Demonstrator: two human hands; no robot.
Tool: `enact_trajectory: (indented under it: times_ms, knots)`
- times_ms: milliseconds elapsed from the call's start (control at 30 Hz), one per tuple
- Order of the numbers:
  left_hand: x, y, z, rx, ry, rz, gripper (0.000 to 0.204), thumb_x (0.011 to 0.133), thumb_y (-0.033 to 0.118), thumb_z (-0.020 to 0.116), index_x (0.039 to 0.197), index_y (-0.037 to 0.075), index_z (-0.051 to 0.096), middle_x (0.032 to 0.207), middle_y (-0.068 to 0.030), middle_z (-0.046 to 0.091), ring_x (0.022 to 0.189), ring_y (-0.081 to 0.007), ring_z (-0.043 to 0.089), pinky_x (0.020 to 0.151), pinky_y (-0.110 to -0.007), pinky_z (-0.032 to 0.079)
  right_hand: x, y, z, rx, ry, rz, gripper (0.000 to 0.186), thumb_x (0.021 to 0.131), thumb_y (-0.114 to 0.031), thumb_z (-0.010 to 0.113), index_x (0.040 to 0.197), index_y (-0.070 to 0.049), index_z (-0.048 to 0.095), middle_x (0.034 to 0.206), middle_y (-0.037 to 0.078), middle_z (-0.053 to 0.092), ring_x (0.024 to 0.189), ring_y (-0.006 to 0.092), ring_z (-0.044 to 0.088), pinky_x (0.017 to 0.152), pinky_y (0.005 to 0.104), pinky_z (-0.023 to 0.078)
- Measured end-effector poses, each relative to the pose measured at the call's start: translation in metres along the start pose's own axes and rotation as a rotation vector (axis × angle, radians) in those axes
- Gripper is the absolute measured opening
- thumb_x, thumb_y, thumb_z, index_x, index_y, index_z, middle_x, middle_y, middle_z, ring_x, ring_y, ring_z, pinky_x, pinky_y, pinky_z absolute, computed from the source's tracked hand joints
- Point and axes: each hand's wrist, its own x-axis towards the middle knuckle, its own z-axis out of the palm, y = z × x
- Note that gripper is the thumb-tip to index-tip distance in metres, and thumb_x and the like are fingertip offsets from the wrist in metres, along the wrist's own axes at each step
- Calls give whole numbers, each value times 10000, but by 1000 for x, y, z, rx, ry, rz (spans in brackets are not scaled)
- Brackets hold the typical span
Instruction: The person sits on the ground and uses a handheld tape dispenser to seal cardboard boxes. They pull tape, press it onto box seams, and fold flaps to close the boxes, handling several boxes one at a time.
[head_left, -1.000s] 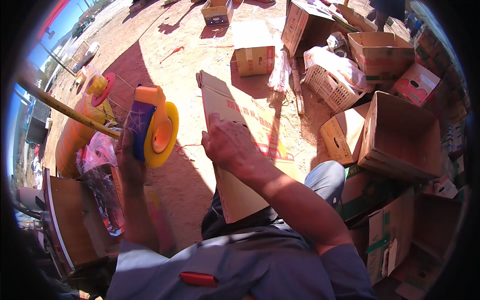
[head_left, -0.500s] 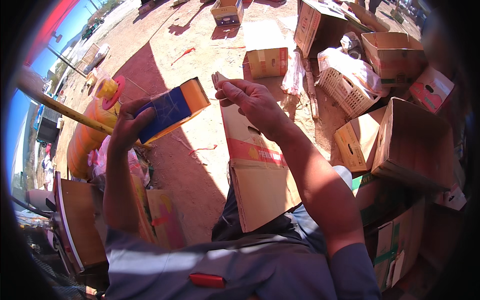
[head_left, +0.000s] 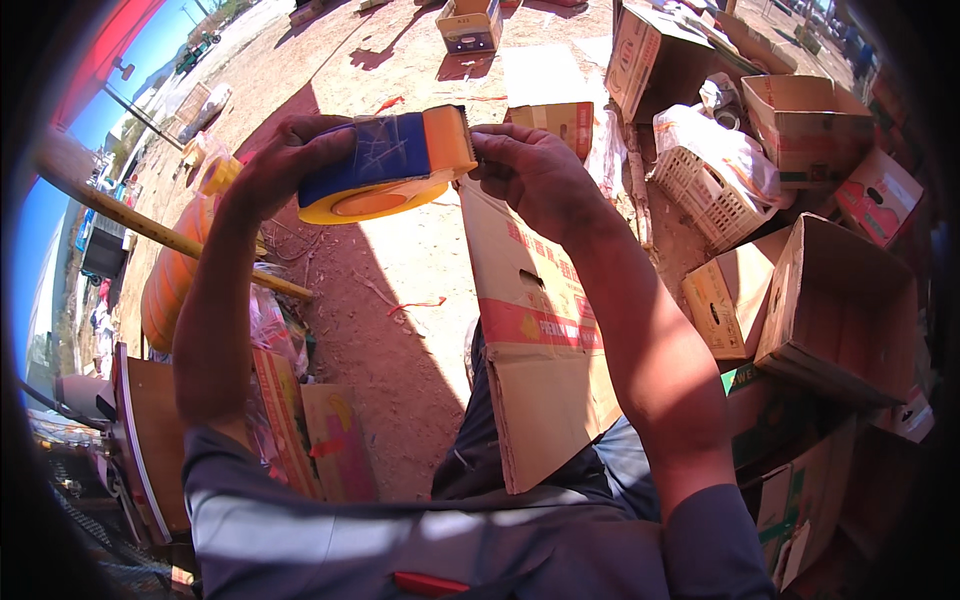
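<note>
My left hand (head_left: pixel 285 160) grips a blue, orange and yellow tape dispenser (head_left: pixel 388 145), held sideways above the ground. Clear tape shows across its blue side. At the dispenser's toothed end, my right hand (head_left: pixel 535 175) has its fingers closed; what they pinch is too hidden to make out. Below that hand, a folded brown cardboard sheet (head_left: pixel 545 400) with red printing and a hand slot stands slanted against my legs, its top edge near my fingers.
At right are piled cardboard boxes (head_left: pixel 830 320) and a plastic crate (head_left: pixel 700 200) holding white bags. At left are a yellow pole (head_left: pixel 140 215), an orange roll (head_left: pixel 170 290) and a wooden panel (head_left: pixel 155 440). Another box (head_left: pixel 467 30) sits on the dirt ground farther ahead.
My left hand has raised the dispenser and turned it sideways toward my right hand. My right hand has moved up from the middle of the cardboard to the dispenser's end.
</note>
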Motion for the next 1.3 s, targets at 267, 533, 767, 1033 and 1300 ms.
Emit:
enact_trajectory:
  times_ms: [267,533,767,1033,1300]
  knots:
    - [19,9,-13,269,21,-86,609,1001,487,642,1325,-28,668,1012,-102,757,824,-120,714,796,-244,581,36,16,-59,-78,306,-93,171,911,-101,735,1061,-22,710,893,42,713,743,98,649,632,234,488]
    - [20,-26,-16,177,50,-240,543,1004,442,646,1236,-45,703,962,-67,745,796,-104,699,741,-235,567,62,111,-95,-686,623,211,126,847,-152,723,791,-42,749,750,23,694,693,136,625,707,301,506]
    - [-20,-65,-15,-27,94,-306,530,993,439,676,1214,-42,702,993,-73,746,845,-119,705,782,-250,572,39,119,-81,-1094,488,-223,392,875,-37,621,1247,-107,720,1244,136,691,1192,305,642,1041,385,505]
    - [-73,-118,30,-287,206,-198,500,1007,364,644,1240,-76,680,989,-71,744,828,-105,692,764,-240,557,10,103,-65,-1167,104,-394,527,866,108,516,1310,-116,691,1366,155,628,1307,333,570,1132,409,447]
    - [-145,-131,90,-431,458,-61,486,1012,306,641,1281,-99,653,1050,-92,754,897,-121,707,832,-251,563,-9,102,-56,-1217,-75,-373,364,1038,-166,513,1361,-52,637,1403,178,622,1282,345,595,1107,416,453]
